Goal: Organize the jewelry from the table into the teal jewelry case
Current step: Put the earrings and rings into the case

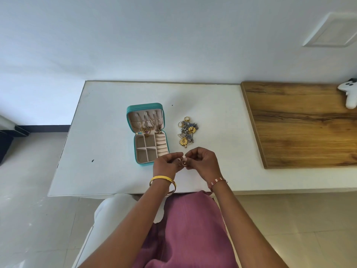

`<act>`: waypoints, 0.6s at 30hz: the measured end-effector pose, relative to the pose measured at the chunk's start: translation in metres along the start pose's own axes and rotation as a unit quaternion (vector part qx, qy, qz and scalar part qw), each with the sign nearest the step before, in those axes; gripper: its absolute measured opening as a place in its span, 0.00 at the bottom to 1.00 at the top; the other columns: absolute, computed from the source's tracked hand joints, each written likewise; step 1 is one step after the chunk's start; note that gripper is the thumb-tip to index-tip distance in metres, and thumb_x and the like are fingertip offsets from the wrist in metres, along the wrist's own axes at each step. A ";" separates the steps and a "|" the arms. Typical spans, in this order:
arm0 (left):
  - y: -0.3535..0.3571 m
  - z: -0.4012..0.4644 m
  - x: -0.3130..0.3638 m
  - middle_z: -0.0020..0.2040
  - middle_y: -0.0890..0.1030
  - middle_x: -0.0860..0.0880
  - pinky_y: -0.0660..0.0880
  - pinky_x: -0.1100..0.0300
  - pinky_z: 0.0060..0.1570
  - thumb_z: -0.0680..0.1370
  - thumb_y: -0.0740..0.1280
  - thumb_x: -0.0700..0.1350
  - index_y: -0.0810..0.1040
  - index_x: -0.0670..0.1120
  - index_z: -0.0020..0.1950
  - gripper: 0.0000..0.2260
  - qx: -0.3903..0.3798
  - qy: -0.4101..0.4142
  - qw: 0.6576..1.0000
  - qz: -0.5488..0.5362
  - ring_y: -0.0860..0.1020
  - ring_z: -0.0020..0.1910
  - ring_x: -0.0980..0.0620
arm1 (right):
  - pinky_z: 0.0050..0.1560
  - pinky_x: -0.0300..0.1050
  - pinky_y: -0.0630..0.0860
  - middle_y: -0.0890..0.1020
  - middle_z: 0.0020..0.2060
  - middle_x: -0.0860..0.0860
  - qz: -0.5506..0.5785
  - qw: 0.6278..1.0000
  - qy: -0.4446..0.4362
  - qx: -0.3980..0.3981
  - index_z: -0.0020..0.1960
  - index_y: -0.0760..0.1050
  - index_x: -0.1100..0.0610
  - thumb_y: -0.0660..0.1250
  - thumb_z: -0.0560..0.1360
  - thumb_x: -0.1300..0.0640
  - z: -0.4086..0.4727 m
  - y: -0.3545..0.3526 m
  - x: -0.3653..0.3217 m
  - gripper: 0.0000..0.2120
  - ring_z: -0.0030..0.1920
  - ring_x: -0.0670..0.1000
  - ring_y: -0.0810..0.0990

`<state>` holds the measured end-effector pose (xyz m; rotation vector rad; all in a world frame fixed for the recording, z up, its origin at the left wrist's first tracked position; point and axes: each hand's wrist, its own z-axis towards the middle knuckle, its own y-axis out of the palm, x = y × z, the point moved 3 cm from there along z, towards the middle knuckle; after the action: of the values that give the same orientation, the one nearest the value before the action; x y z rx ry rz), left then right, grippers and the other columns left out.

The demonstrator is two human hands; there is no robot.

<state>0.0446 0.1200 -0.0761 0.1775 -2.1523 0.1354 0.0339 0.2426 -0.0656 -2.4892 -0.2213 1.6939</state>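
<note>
Table: I see a white matte rectangular table filling the middle of my view, its long side running 9 to 3 o'clock.
Wood panel: a grained brown board lies at 3 o'clock, touching the white top's right edge.
Teal jewelry case: the case sits open just left of centre, long axis running 12 to 6 o'clock; the lid lies back toward 12, the tray toward 6. Teal pebbled shell with rounded corners, beige soft lining, square compartments on the left, ring rolls on the right. Gold chains hang from the lid's hooks.
Jewelry pile: a tangled heap of gold and grey metal pieces lies at 3 o'clock of the case, near it but apart, stretched 12 to 6 o'clock.
Left hand: my left hand, gold bangle on the wrist, hovers at 5 o'clock of the case, fingers curled, pinching a small ring.
Right hand: my right hand, thread band on the wrist, meets the left, fingertips pinching the same piece.
Ring: the thin gold ring sits between both hands' fingertips; too small to read its facing.
</note>
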 end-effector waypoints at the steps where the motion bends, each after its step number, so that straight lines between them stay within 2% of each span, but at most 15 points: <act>1: -0.001 -0.001 0.001 0.47 0.80 0.40 0.80 0.61 0.45 0.75 0.63 0.30 0.79 0.36 0.52 0.10 -0.003 -0.005 1.000 -0.007 0.79 0.45 0.44 | 0.34 0.39 0.80 0.80 0.32 0.54 0.001 1.000 0.002 -0.001 0.44 0.77 0.62 0.70 0.69 0.70 -0.001 0.000 -0.001 0.06 0.30 0.46 0.79; 4: -0.005 -0.003 0.002 0.45 0.80 0.41 0.79 0.65 0.40 0.75 0.62 0.30 0.79 0.36 0.53 0.10 -0.012 -0.010 1.000 -0.009 0.79 0.44 0.46 | 0.31 0.36 0.79 0.79 0.32 0.54 0.010 1.000 0.006 -0.002 0.49 0.78 0.64 0.68 0.70 0.71 -0.003 0.002 -0.005 0.09 0.27 0.42 0.79; 6: -0.010 -0.005 0.003 0.44 0.79 0.41 0.79 0.66 0.38 0.76 0.61 0.31 0.79 0.37 0.53 0.10 -0.014 -0.003 1.000 0.012 0.78 0.41 0.48 | 0.33 0.36 0.80 0.79 0.32 0.55 0.032 0.999 0.008 0.006 0.51 0.78 0.67 0.67 0.70 0.72 -0.006 0.004 -0.008 0.10 0.28 0.43 0.80; 9: -0.020 -0.010 0.004 0.42 0.79 0.42 0.79 0.64 0.37 0.76 0.61 0.33 0.79 0.40 0.49 0.08 -0.007 0.005 0.999 0.040 0.77 0.37 0.51 | 0.34 0.33 0.79 0.80 0.33 0.54 0.038 0.999 0.004 0.010 0.49 0.78 0.70 0.67 0.69 0.73 -0.012 0.010 -0.013 0.08 0.27 0.43 0.80; 11: -0.026 -0.014 0.005 0.41 0.79 0.42 0.78 0.65 0.33 0.77 0.61 0.35 0.78 0.42 0.47 0.07 -0.006 0.003 0.999 0.031 0.76 0.34 0.51 | 0.34 0.32 0.78 0.80 0.33 0.53 0.029 1.000 0.003 0.005 0.48 0.78 0.71 0.67 0.69 0.73 -0.015 0.015 -0.015 0.07 0.27 0.42 0.81; 14: -0.035 -0.020 0.009 0.39 0.78 0.42 0.77 0.67 0.28 0.77 0.62 0.37 0.77 0.40 0.48 0.05 -0.003 -0.003 1.000 0.003 0.74 0.33 0.52 | 0.36 0.33 0.79 0.81 0.34 0.54 -0.005 1.000 -0.014 -0.011 0.48 0.79 0.70 0.67 0.70 0.72 -0.021 0.026 -0.023 0.07 0.29 0.42 0.81; 18: -0.048 -0.027 0.012 0.36 0.78 0.44 0.77 0.64 0.32 0.76 0.64 0.40 0.78 0.39 0.46 0.05 0.013 0.016 0.999 0.028 0.75 0.32 0.52 | 0.39 0.34 0.80 0.82 0.38 0.55 -0.071 0.996 -0.044 -0.019 0.48 0.81 0.65 0.68 0.71 0.69 -0.030 0.039 -0.036 0.07 0.29 0.42 0.81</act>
<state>0.0687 0.0760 -0.0503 0.1304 -2.1258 0.1981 0.0509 0.1972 -0.0292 -2.3644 -0.4307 1.7575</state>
